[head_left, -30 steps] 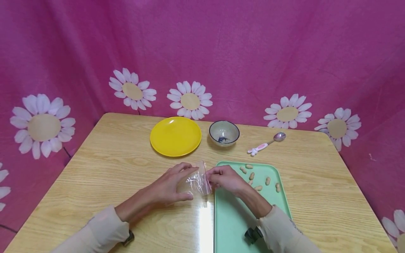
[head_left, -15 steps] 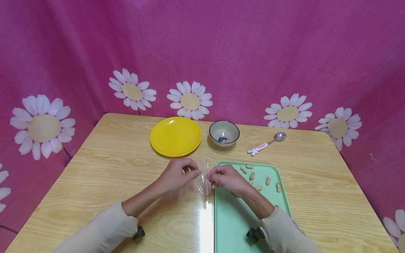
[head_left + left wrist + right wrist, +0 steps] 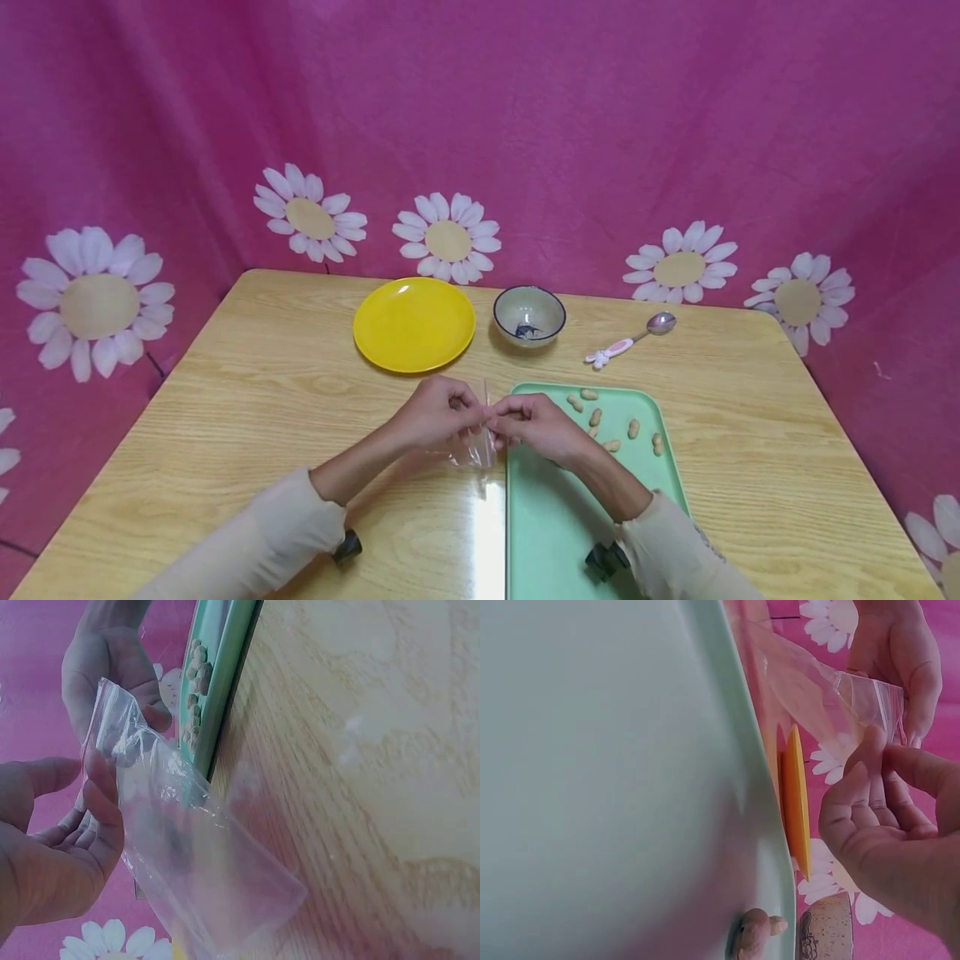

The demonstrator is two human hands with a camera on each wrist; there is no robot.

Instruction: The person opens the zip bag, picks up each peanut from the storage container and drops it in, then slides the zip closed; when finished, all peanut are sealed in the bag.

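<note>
A clear plastic zip bag (image 3: 482,448) is held upright between both hands, its zip edge toward the right hand. The left hand (image 3: 441,412) has its fingertips at the bag's mouth, close against the right fingertips. With thumb and fingers, the right hand (image 3: 538,427) pinches the zip edge over the left rim of the green tray (image 3: 555,517). The left wrist view shows the bag (image 3: 202,855) hanging with nothing seen inside, the left hand (image 3: 60,840) with curled fingers at its edge. In the right wrist view the right hand (image 3: 900,817) pinches the bag's corner.
Several peanuts (image 3: 633,428) lie in the tray's far part. Behind the hands stand a yellow plate (image 3: 414,325) and a bowl (image 3: 529,315) with a blue mark inside. A spoon (image 3: 621,347) with a rabbit handle lies right of the bowl. A pink flowered cloth hangs behind the table.
My left hand has come in from the left, its spread fingers drawing together and moving up to the bag's mouth beside the right fingertips. The right hand has stayed nearly still.
</note>
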